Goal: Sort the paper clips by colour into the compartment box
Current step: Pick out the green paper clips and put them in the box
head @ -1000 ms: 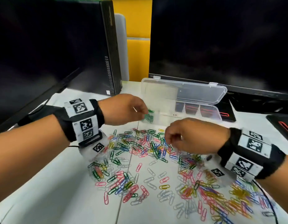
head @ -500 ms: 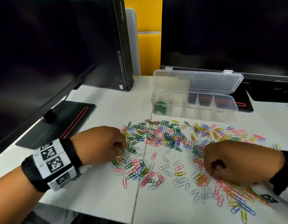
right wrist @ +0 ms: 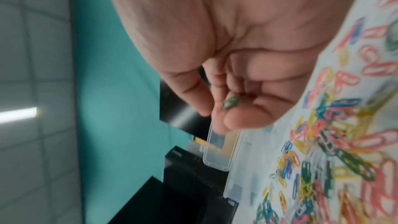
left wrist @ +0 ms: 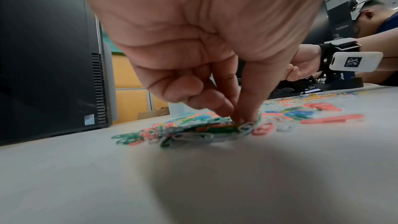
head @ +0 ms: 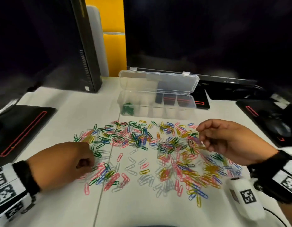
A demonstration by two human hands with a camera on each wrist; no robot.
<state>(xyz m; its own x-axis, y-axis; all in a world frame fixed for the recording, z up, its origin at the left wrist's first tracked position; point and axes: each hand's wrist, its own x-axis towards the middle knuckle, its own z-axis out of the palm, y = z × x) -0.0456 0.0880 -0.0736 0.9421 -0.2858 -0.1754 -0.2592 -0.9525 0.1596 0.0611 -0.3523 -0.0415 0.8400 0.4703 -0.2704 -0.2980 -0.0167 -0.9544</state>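
A wide heap of mixed-colour paper clips (head: 158, 153) lies on the white table (head: 60, 202). Behind it stands the clear compartment box (head: 186, 104) with its lid up. Green clips (head: 127, 108) lie in its leftmost compartment; the others look bare. My left hand (head: 93, 164) is down at the heap's left edge. Its thumb and fingertips (left wrist: 247, 117) pinch a clip among green and white ones. My right hand (head: 201, 136) hovers above the heap's right side, fingers curled. It holds a green clip (right wrist: 230, 102) against the fingers.
A black PC tower (head: 86, 54) stands at the back left and a dark monitor (head: 207, 38) behind the box. Black pads with red lines (head: 22, 128) flank the table, with a mouse (head: 277, 128) on the right one. Another person (left wrist: 376, 19) sits beyond the table.
My left hand came back from the box to the heap's left edge and stays there. My right hand has lifted off the heap's right side with a green clip.
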